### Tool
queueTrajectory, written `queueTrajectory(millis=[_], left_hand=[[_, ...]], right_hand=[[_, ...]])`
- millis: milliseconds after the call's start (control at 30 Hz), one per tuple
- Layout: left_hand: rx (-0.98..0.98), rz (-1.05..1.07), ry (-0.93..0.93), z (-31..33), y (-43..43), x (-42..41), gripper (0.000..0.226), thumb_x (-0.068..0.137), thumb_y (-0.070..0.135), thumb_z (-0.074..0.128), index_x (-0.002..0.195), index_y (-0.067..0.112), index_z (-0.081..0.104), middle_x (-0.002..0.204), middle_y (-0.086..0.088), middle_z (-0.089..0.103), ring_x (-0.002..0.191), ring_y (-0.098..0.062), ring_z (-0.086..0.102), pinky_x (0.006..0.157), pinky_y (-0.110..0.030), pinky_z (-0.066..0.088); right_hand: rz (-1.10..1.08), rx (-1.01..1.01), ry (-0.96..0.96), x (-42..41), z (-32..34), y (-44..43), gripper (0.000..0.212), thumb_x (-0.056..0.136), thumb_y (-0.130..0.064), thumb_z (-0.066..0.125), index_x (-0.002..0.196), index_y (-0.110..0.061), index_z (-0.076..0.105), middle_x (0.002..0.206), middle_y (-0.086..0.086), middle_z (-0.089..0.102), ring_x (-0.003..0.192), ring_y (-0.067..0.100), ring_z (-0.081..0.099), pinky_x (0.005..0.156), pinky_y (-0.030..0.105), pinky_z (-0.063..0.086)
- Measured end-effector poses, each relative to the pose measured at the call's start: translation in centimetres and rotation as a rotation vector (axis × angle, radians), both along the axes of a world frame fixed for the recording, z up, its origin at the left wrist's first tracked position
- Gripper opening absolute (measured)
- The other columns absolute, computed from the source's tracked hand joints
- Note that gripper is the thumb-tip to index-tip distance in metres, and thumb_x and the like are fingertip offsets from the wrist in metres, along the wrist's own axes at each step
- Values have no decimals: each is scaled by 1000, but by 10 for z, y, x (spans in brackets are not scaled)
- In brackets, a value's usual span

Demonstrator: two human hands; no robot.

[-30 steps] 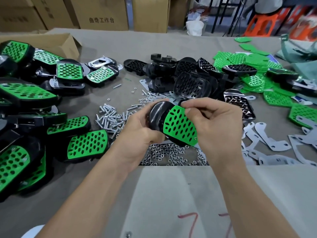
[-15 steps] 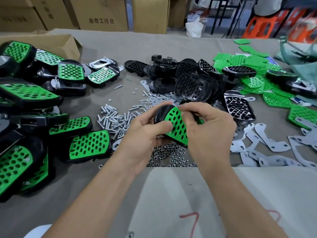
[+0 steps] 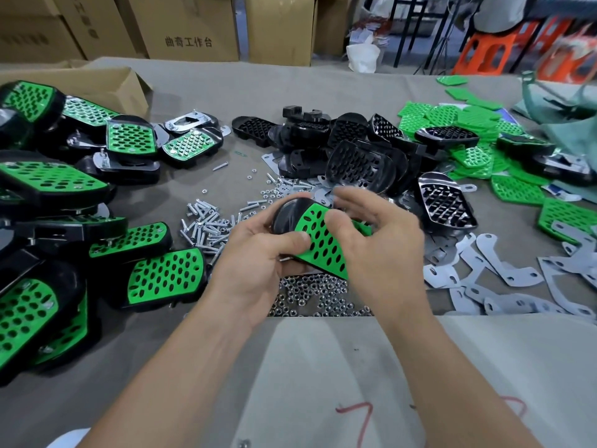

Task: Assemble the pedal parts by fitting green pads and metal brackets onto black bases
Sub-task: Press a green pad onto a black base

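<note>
My left hand grips a black pedal base from the left, its thumb lying on the green perforated pad that sits on the base. My right hand covers the pad's right half, thumb pressing on the green surface and fingers spread over the far edge. The pedal is held above a pile of nuts. Most of the base is hidden by my hands.
Finished green-topped pedals crowd the left. Bare black bases are heaped at the back centre, loose green pads at the back right, metal brackets to the right, bolts left of my hands. Cardboard boxes stand behind.
My right-hand fingers have loosened and spread over the pad's far edge. The pedal stays held in about the same place above the nuts.
</note>
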State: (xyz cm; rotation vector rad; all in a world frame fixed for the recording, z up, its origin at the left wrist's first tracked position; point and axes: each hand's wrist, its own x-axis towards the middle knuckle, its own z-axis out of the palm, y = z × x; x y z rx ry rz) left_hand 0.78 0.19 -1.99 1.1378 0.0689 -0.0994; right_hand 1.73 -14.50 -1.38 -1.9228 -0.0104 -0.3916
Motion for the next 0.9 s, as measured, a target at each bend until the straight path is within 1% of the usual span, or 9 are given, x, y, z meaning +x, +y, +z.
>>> queueTrajectory(millis=[67,167,300,400,533,633,700,833,900], left_hand=[[3,-8,-9,1,2,-1,47,79,-15,59,104,20,79,98,-11,75,83,-26,73,71,-48,64],[61,-10,-40,1,2,-3,53,81,-19,58,102,24,80,101,-10,75,86,-27,73,78,-52,61],[167,32,-93,3,-1,-8,58,81,-23,59,97,28,82,95,-8,77,79,-25,74,61,-37,64],[216,72,-95,4,-4,-10,54,78,-19,65,97,29,81,94,-9,77,79,-25,74,58,-36,62],[295,110,-94,8,-7,-11,37,69,9,70,98,29,81,92,-8,77,76,-20,73,56,-34,59],[460,94,-139,7,-4,-8,26,73,19,70,96,29,80,89,-9,76,78,-22,68,69,-46,59],[524,65,-157,6,-4,-8,26,73,18,70,93,31,80,88,-13,76,80,-26,69,75,-52,60],[391,133,-109,3,-6,-8,28,71,8,74,87,30,83,82,-5,77,75,-19,69,69,-35,57],[380,168,-107,3,-5,-8,32,80,-4,75,87,26,82,80,-3,75,69,-15,66,61,-25,53]], right_hand=[[152,97,127,3,0,-3,19,81,-41,70,98,-36,78,87,-17,75,80,-2,69,73,27,56],[313,142,211,2,0,-8,18,79,-45,74,91,-33,79,76,-4,74,68,11,67,60,33,54],[365,338,263,0,3,-12,5,84,-26,80,88,-29,83,78,6,77,66,18,70,57,35,57],[351,346,275,0,4,-12,12,86,-18,79,84,-29,83,78,8,77,67,19,71,61,38,58],[359,350,335,1,4,-13,7,86,-21,80,87,-26,84,81,9,78,71,24,72,66,43,60],[379,296,341,2,1,-19,7,83,-20,82,88,-25,83,81,8,78,74,26,75,68,41,61],[383,261,350,2,-1,-21,7,81,-22,83,87,-25,83,80,7,78,76,29,76,71,45,62],[422,178,381,6,-2,-22,7,87,-26,79,93,-28,82,86,3,79,84,27,76,78,51,61],[509,247,411,7,0,-24,20,94,-13,68,105,-25,80,99,4,78,97,27,73,86,48,58]])
